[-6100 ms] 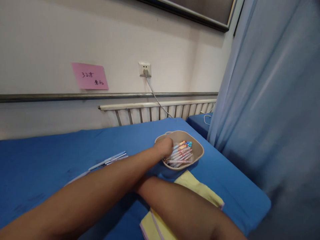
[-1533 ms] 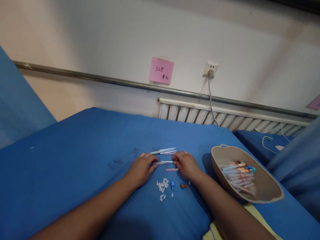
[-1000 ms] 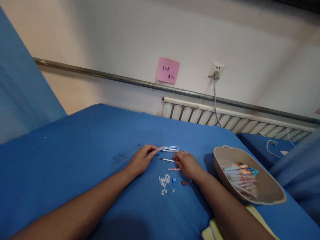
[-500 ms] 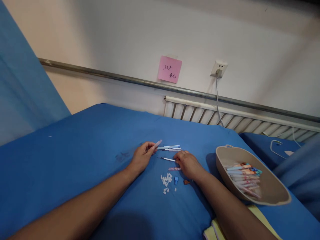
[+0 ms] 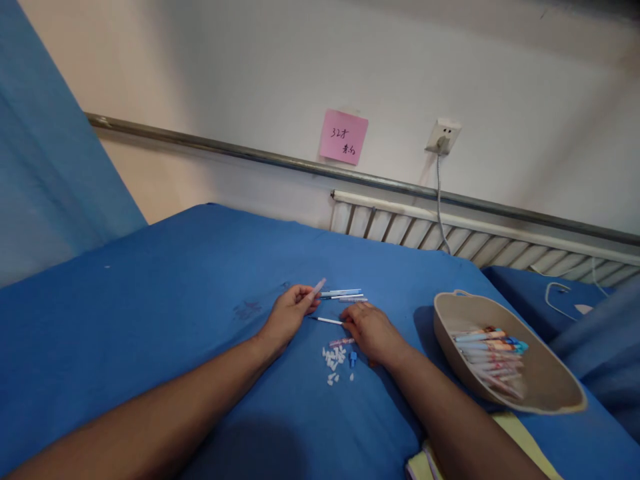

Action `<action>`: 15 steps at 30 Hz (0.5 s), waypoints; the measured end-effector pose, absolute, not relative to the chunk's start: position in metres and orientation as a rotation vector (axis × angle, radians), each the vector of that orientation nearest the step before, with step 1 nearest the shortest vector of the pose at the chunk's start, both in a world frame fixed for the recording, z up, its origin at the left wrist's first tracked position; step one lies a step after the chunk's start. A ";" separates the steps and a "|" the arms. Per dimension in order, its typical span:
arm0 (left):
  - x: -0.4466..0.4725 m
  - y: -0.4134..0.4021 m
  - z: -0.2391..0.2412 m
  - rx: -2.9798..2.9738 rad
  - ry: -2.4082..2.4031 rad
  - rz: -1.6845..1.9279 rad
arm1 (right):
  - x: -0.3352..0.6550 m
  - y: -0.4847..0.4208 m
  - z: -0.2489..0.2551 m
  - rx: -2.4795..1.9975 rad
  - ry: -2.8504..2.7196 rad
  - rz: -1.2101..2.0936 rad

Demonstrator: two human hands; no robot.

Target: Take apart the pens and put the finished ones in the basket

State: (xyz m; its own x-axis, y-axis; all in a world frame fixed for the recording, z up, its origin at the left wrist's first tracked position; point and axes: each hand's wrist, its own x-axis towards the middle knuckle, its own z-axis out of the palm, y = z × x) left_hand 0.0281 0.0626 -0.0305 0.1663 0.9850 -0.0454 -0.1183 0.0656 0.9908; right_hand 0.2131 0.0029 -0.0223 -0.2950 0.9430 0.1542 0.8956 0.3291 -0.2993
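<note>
My left hand (image 5: 293,310) is closed around a pale pink pen barrel (image 5: 320,286), which points up and to the right. A thin white pen refill (image 5: 329,321) with a dark tip lies level with the fingers of my right hand (image 5: 374,328), its rear end pinched there. The refill's tip points at my left hand, just below it. Behind the hands lie several blue and white pen parts (image 5: 343,293). A pink patterned pen piece (image 5: 341,342) rests beside my right hand. Closer in are small white cone-shaped pieces (image 5: 334,358) and a small blue figure-like piece (image 5: 353,359).
A beige basin (image 5: 553,380) holding several pens (image 5: 493,353) stands on the right of the blue sheet (image 5: 200,287). A yellow cloth (image 5: 520,437) lies under my right forearm. At the back are a metal rail (image 5: 240,155), a radiator (image 5: 390,223) and a pink note (image 5: 344,137).
My right hand has shifted slightly left with the refill, bringing its tip closer to my left hand. A brown piece below my right hand is now mostly covered. The left hand keeps the barrel.
</note>
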 end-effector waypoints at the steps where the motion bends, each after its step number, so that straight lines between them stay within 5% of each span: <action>1: 0.028 0.063 -0.031 1.144 1.022 1.104 | 0.212 0.003 -0.022 -1.647 -2.321 0.203; 15: 0.023 0.062 -0.018 1.038 0.936 1.218 | 0.215 0.006 -0.040 -1.441 -2.109 0.343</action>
State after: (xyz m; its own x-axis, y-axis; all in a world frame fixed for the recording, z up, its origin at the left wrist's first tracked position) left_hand 0.0229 0.0622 -0.0178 0.1217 0.9925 -0.0144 -0.2688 0.0470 0.9621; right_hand 0.2153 0.0056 -0.0401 -0.2679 0.9154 0.3003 0.7732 0.3902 -0.4999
